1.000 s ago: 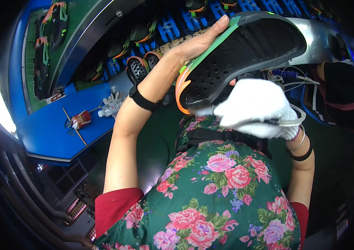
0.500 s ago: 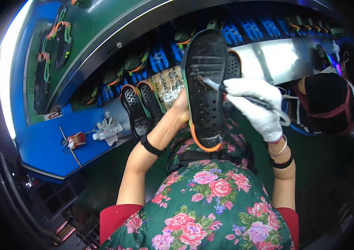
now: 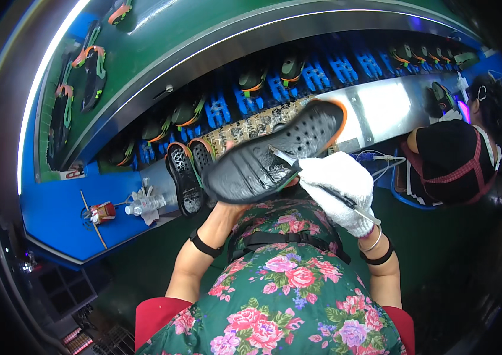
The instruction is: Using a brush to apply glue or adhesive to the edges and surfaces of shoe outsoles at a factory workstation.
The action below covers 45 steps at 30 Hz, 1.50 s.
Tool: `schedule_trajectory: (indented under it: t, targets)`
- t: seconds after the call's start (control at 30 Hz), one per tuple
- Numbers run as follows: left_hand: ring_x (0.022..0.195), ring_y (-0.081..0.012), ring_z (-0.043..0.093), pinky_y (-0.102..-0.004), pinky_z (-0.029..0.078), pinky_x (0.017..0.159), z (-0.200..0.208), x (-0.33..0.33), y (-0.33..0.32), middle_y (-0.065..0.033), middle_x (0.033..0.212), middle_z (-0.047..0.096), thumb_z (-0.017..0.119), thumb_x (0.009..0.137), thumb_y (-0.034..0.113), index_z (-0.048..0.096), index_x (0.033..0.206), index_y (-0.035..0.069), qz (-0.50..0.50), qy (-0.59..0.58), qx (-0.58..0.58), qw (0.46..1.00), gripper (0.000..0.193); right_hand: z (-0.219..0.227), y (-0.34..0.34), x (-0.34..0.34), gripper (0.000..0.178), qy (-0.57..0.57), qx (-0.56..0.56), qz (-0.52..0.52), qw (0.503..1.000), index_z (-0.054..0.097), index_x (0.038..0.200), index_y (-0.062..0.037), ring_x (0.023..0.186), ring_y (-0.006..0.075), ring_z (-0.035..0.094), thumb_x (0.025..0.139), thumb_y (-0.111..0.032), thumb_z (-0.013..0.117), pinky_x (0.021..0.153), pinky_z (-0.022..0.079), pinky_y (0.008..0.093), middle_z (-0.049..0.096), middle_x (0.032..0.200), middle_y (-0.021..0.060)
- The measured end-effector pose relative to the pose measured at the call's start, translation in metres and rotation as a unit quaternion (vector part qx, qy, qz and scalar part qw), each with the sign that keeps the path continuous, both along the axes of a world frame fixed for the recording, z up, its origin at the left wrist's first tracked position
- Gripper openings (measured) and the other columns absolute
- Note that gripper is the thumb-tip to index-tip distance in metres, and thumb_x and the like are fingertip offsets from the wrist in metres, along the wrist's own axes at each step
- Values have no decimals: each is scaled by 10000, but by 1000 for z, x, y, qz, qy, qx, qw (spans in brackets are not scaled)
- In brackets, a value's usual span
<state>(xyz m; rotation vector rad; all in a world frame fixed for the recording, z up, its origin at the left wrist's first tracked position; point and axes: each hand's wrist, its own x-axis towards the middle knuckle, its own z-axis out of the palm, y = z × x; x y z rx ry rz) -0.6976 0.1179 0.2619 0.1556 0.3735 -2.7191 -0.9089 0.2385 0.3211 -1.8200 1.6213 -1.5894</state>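
A black shoe sole with an orange rim at its heel end and rows of round holes lies slantwise before me, its wet-looking face up. My left hand, bare, grips it from beneath; most of its fingers are hidden behind the sole. In a white knit glove, my right hand is closed on a thin brush, whose tip touches the sole near its middle. To the left, a glossy, wet-looking sole and a second holed sole rest side by side at the bench edge.
Shoes on blue racks line the conveyor behind the bench. A blue table at left bears a plastic bottle and a small red container. A co-worker sits at right. More shoe parts lie on the green surface.
The sole has turned from nearly upright to slanted, its orange-rimmed end now at upper right. My gloved hand has moved down and left with the brush, still against the sole.
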Motion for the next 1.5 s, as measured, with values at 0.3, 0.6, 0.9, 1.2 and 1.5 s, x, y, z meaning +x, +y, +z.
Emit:
schedule_trajectory:
  t: [0.3,0.6,0.9,1.2,1.5]
  targets:
    - [1268,-474,620,-623,520,1066,-23,-7,22,-323,1459,552,673,851,663,408,1550,-47,-18,52,-49,997,1031,26,-6,-6,236,15,-50,-32,998,799,950,-44,799,245,737,729,21,850,716,584,332,795,962,129]
    - [1484,-411,427,-635,318,1224,-31,-30,37,-185,1643,407,544,937,761,334,1633,95,1,21,-32,999,987,28,-20,-13,392,133,-55,-59,988,781,1183,-105,1012,253,725,797,-41,811,886,550,397,766,1190,94]
    - [1384,-366,560,-566,423,1189,-42,-31,44,-193,1559,513,520,990,701,404,1590,76,-10,-24,-89,996,874,20,-22,1,409,87,-21,-32,995,763,1202,-74,1035,302,715,796,-32,785,891,549,415,761,1165,118]
    - [1346,-342,598,-546,457,1164,-37,-32,26,-189,1498,575,499,1000,704,447,1559,71,-8,-120,-129,984,846,32,-29,4,362,80,-22,-54,995,800,1089,-46,948,278,752,737,41,798,821,571,366,789,1090,153]
    - [1384,-343,564,-543,442,1178,-36,-34,8,-176,1549,529,421,992,765,414,1589,87,22,-139,-189,972,904,9,-35,7,297,-18,-36,-75,996,792,1070,-52,945,284,742,780,7,800,880,575,388,786,1077,141]
